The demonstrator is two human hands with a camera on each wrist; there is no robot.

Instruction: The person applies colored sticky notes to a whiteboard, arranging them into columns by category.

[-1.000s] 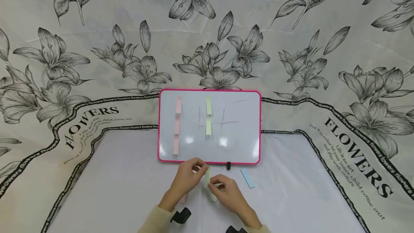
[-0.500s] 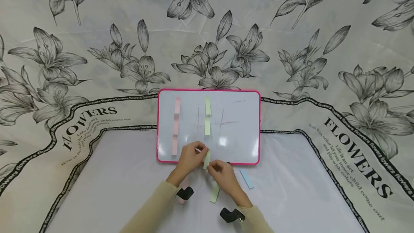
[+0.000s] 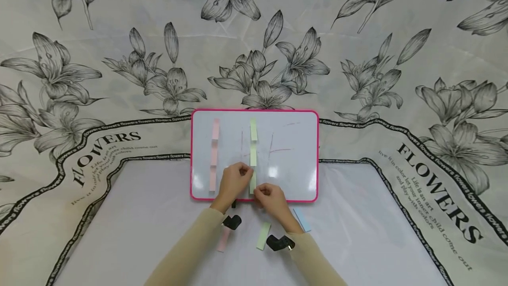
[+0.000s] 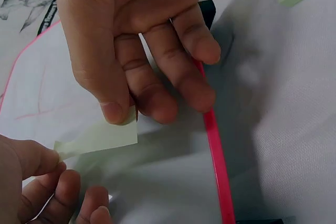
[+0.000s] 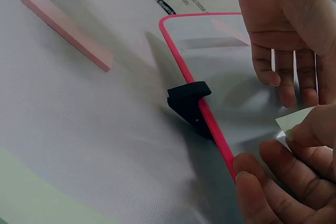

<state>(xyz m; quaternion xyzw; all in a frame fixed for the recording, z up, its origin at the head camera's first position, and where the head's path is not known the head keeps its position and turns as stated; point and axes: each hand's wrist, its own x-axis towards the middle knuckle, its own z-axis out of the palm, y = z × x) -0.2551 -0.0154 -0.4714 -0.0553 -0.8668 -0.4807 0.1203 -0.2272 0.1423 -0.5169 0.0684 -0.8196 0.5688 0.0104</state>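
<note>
A whiteboard (image 3: 293, 167) with a pink frame leans at the back of the table. My left hand (image 3: 234, 182) pinches the upper end of a pale green sticky strip (image 4: 105, 136) between thumb and fingertips. At the strip's lower end, my right hand (image 3: 273, 197) pinches it too. The strip lies close over the lower middle of the board, directly below two green strips (image 3: 253, 142) in a column. Three pink strips (image 3: 214, 156) form another column at the board's left. In the right wrist view, only a corner of the held strip shows beside my right thumb.
On the white cloth in front lie a pink sticky pad (image 3: 223, 240), a green pad (image 3: 263, 235) and a blue pad (image 3: 301, 220). A black clip (image 5: 189, 95) grips the board's lower edge. Faint red marker lines (image 3: 281, 149) cross the board. Behind hangs a flower-printed cloth (image 3: 158, 3).
Both hands have moved up from the table to the board's lower middle, carrying the green strip. The strip now lines up under the two green ones. The green pad lies on the cloth.
</note>
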